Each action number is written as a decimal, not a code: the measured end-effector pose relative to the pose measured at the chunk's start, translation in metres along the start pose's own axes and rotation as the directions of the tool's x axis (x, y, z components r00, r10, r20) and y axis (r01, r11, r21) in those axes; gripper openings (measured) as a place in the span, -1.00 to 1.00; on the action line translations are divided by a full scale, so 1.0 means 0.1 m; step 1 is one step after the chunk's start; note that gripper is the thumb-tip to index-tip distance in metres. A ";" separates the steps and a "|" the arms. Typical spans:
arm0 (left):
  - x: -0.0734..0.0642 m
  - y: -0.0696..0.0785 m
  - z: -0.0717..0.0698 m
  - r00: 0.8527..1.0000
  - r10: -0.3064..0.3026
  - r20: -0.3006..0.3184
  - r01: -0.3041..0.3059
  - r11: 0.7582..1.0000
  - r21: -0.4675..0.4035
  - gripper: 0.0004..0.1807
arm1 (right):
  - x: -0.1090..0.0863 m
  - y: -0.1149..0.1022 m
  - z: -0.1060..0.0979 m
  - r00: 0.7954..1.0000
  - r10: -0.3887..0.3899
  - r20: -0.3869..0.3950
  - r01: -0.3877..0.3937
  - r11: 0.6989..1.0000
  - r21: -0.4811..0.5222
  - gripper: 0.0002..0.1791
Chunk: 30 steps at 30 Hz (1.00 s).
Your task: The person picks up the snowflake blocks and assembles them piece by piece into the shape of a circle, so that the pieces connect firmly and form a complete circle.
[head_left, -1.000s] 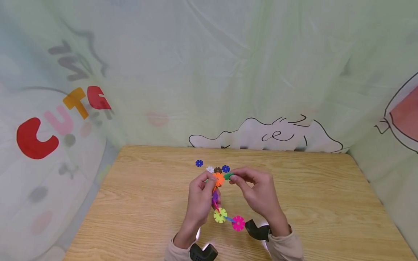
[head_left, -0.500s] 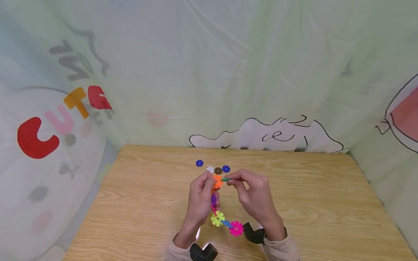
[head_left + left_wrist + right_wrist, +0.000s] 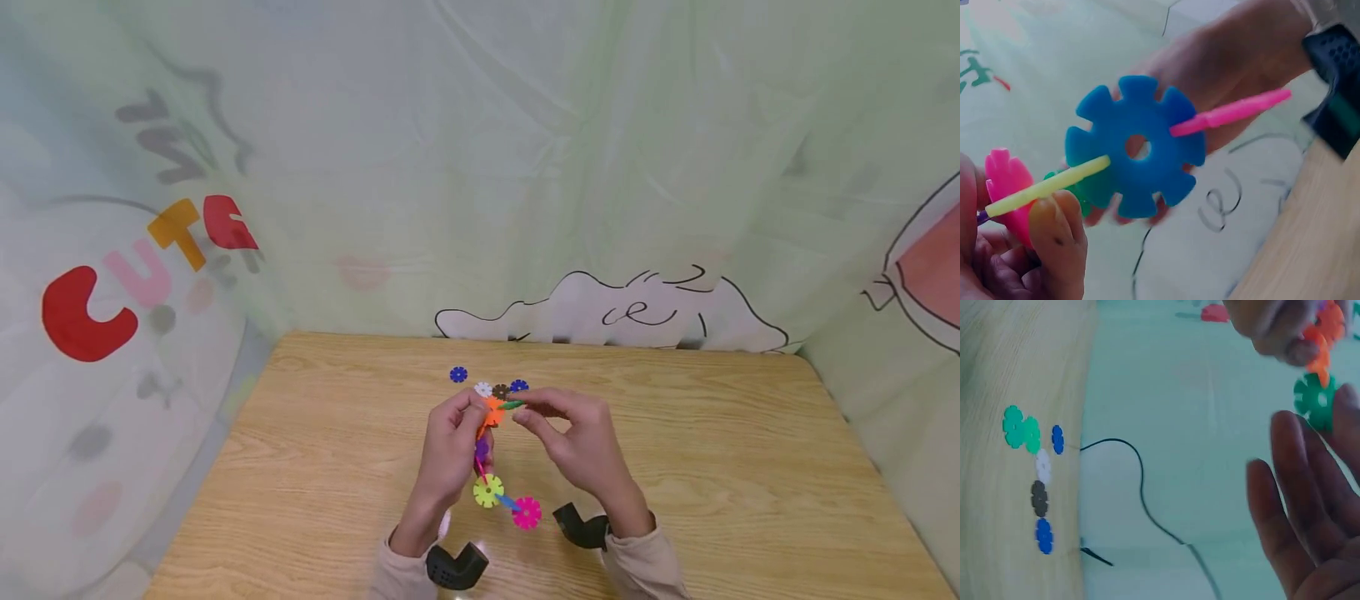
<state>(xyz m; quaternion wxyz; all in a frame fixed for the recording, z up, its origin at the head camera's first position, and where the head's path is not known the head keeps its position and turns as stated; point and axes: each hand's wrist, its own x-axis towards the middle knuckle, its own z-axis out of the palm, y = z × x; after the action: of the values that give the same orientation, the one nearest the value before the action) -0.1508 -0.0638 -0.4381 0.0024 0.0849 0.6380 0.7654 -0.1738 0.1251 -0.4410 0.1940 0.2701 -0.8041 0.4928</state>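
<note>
My left hand [image 3: 442, 450] pinches an orange snowflake disc [image 3: 494, 412] at the top of a chain of slotted plastic discs. Down from it run a purple disc [image 3: 482, 450], a pink one [image 3: 1010, 181], a yellow one [image 3: 488, 491], a blue one [image 3: 1141, 112] and a pink end disc [image 3: 527, 512]. At the orange disc's right side, my right hand [image 3: 581, 437] holds a green disc [image 3: 1313, 400] between thumb and finger. The green disc's edge meets the orange one in the right wrist view. Its remaining fingers are spread loosely.
Loose discs lie on the wooden table [image 3: 337, 467] beyond my hands: blue [image 3: 458, 374], white [image 3: 483, 389], brown [image 3: 501, 391] and another blue [image 3: 519, 386]. Two green discs [image 3: 1015, 427] show in the right wrist view. A printed curtain [image 3: 480, 167] rises behind the table.
The left hand and chain have shifted slightly left. My right hand has moved left with the green disc, which now overlaps the orange disc's edge.
</note>
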 end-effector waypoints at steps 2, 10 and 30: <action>0.02 0.01 -0.09 0.999 -0.005 -0.037 0.006 1.000 0.003 -0.67 | 0.00 0.13 -0.01 0.994 0.111 0.017 -0.112 0.994 0.017 -0.74; 0.09 0.01 -0.38 0.987 -0.009 -0.158 0.010 1.000 0.005 -0.68 | -0.03 0.65 0.21 0.874 0.472 0.113 -0.459 0.880 -0.123 -0.64; 0.09 -0.05 -0.30 0.991 -0.020 -0.133 0.016 0.999 -0.027 -0.64 | 0.02 0.75 0.91 0.757 0.603 0.252 -0.462 0.766 -0.447 -0.70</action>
<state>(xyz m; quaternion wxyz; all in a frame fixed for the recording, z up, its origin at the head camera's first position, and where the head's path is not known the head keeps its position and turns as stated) -0.1647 -0.0914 -0.4475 -0.0320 0.0279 0.6274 0.7775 -0.2265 0.0706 -0.5312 -0.0716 0.0758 -0.9448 0.3107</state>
